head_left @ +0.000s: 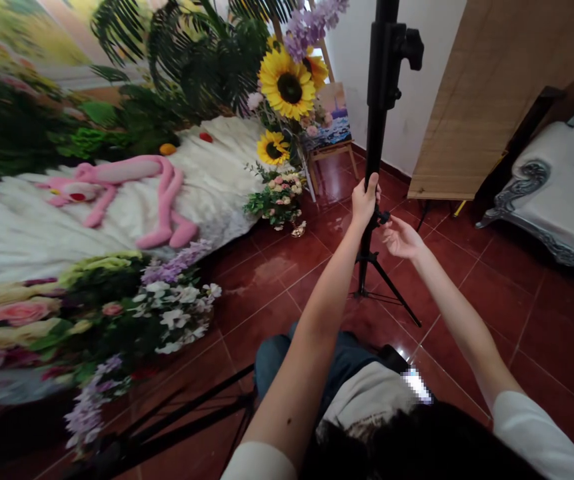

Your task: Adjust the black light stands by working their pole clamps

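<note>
A black stand (pixel 375 140) rises through the upper middle of the frame, a little right of centre, its pole running out past the top edge. The left hand (pixel 365 200) is wrapped firmly around the lower part of the pole, thumb up along it. The right hand (pixel 403 238), fingers loosely curled, reaches in from the right to a small lower knob (pixel 381 217); its fingertips are too small and dim to say whether they pinch that knob or merely sit just beside it.

As for progress, the stand looks already set up on its feet: the pole is roughly upright, and at least one leg (pixel 394 290) is splayed out over the red tiled floor (pixel 311 267). Higher up, a collar (pixel 383 67) with its own upper knob (pixel 413 50) is in place, with neither hand on it. The adjustment at the lower knob appears to be what remains in hand; whether it is tight or loose cannot be judged from here.

Further out, a tan panel (pixel 459 100) hangs at upper right, beside a white sofa (pixel 571 167). Sunflowers (pixel 289 87) stand at top centre, and a pink plush toy (pixel 127 172) lies on white cloth (pixel 217 160) at left.
</note>
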Demonstrator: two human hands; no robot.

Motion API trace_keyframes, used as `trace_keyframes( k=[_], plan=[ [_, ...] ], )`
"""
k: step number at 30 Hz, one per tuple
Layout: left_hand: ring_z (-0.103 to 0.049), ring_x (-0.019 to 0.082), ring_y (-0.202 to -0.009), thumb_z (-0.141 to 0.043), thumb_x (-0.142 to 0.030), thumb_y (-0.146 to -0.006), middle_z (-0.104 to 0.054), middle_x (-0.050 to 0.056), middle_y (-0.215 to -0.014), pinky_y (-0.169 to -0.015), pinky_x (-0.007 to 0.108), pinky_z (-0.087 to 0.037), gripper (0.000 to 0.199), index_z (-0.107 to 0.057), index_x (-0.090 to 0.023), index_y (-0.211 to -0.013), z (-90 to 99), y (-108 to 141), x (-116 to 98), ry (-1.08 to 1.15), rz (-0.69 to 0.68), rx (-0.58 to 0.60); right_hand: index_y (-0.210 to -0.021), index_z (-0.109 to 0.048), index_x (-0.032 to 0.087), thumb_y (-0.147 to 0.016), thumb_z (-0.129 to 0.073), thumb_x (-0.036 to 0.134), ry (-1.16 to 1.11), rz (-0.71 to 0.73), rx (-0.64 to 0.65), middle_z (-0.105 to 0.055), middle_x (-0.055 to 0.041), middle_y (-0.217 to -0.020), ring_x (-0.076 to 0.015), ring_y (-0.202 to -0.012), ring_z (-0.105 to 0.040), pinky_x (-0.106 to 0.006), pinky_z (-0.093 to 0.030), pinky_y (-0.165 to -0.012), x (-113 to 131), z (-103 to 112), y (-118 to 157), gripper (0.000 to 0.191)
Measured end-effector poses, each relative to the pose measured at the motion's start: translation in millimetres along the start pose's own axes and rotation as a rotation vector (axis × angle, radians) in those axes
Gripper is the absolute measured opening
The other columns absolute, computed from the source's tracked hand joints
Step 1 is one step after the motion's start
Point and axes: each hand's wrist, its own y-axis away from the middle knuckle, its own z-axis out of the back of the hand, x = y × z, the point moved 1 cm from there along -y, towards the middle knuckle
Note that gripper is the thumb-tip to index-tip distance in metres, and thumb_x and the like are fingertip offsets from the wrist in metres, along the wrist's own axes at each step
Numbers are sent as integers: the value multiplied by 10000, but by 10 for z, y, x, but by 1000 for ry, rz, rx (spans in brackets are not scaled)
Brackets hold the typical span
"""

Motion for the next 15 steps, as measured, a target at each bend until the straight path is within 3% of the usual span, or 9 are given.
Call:
trace_keyframes(
  k=[3,8,12,15],
  plan=[
    [-495,78,-480,-382,-816,-828,-497,-26,-540,-506,233,-385,650,-531,-201,-683,-9,7,-20,-4,-2,-2,-688,-472,206,-992,-453,398,70,-8,62,-486,20,-582,-99,-478,-394,-173,-369,-442,-25,-83,10,360],
    [-488,80,-485,-413,-802,-829,-488,-27,-532,-510,236,-381,624,-529,-207,-680,-7,12,-41,-6,-2,-11,-706,-521,191,-1005,-425,308,-19,93,-36,-533,22,-608,-83,-484,-350,-143,-322,-435,50,-259,8,336],
    [-483,84,-485,-410,-807,-824,-469,-31,-525,-510,238,-381,629,-536,-208,-681,-6,11,-52,-8,-7,-6,-676,-531,181,-957,-446,141,-48,189,-11,-558,40,-597,-72,-482,-345,-127,-341,-458,149,-275,3,297],
    [-480,82,-485,-396,-800,-838,-468,-32,-531,-509,236,-384,631,-543,-204,-692,-11,9,-49,0,-5,-11,-669,-541,174,-916,-504,96,-141,156,45,-569,48,-589,-57,-469,-370,-115,-361,-449,121,-247,-6,262]
  ],
)
